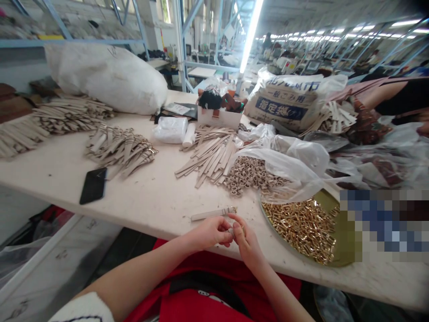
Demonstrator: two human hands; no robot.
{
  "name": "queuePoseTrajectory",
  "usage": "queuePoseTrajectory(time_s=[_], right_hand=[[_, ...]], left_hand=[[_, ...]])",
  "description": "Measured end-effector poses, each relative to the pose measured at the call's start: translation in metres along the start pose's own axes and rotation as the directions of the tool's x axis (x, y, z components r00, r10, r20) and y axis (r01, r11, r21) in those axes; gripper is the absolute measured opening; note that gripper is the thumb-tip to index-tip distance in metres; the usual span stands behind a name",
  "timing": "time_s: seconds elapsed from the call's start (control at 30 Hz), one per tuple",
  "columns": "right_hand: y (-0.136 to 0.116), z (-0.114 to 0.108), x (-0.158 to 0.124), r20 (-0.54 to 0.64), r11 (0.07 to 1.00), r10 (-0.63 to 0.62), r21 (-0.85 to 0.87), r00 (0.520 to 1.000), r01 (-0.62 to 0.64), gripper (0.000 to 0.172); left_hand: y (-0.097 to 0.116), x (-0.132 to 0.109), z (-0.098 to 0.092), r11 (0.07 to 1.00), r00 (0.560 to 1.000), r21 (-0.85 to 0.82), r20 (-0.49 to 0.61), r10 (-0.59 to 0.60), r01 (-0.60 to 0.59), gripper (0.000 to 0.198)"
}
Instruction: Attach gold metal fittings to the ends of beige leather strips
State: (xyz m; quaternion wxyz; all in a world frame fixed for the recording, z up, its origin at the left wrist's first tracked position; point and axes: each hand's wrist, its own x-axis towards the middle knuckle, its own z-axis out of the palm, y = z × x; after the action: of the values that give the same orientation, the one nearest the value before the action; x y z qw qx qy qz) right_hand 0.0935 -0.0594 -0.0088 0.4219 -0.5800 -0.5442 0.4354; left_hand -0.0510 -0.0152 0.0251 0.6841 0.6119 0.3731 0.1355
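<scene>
My left hand (213,232) and my right hand (245,239) meet at the table's front edge, fingers closed in a pinch. Between their fingertips is a small pale beige piece (231,230), mostly covered; it resembles a strap loop, but its exact shape is hidden. A glint of gold shows by the right fingers. Just beyond the hands lies a beige strap (211,214) with a metal fitting at its right end. Small beige loops (246,174) are heaped behind it. To the right, a round olive-green tray (350,241) holds many small gold metal pieces (306,223).
Beige straps (212,156) lie in a loose pile at mid-table, with a buckled bundle (122,147) farther left. A black phone (94,185) lies near the left front edge. White sacks (110,80) and clear plastic bags (295,156) stand behind. Another person's arm (385,95) reaches in at right.
</scene>
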Motion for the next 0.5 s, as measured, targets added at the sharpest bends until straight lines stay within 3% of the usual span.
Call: queuePoseTrajectory(time_s=[0.1, 0.2, 0.27, 0.37, 0.5], right_hand=[[0.005, 0.002, 0.023, 0.079, 0.999, 0.027, 0.031, 0.996, -0.029, 0.054], [0.013, -0.004, 0.041, -0.039, 0.997, -0.015, -0.082, 0.999, 0.012, 0.053], [0.021, -0.009, 0.046, -0.146, 0.987, -0.06, -0.153, 0.987, 0.037, 0.048], [0.037, -0.011, 0.041, -0.189, 0.98, -0.126, -0.174, 0.974, 0.093, 0.04], [0.05, -0.007, 0.034, -0.219, 0.973, -0.182, -0.177, 0.958, 0.145, 0.035]], left_hand=[[-0.003, 0.015, -0.017, 0.928, 0.986, 0.365, -0.114, 0.118, -0.069, 0.025], [-0.004, 0.029, -0.04, 0.725, 0.935, 0.689, -0.264, 0.238, 0.01, 0.026], [-0.003, 0.036, -0.055, 0.643, 0.926, 0.764, -0.283, 0.251, 0.059, 0.023], [0.001, 0.051, -0.078, 0.608, 0.91, 0.786, -0.326, 0.255, 0.111, 0.025], [0.016, 0.082, -0.11, 0.595, 0.804, 0.746, -0.533, 0.265, 0.298, 0.033]])
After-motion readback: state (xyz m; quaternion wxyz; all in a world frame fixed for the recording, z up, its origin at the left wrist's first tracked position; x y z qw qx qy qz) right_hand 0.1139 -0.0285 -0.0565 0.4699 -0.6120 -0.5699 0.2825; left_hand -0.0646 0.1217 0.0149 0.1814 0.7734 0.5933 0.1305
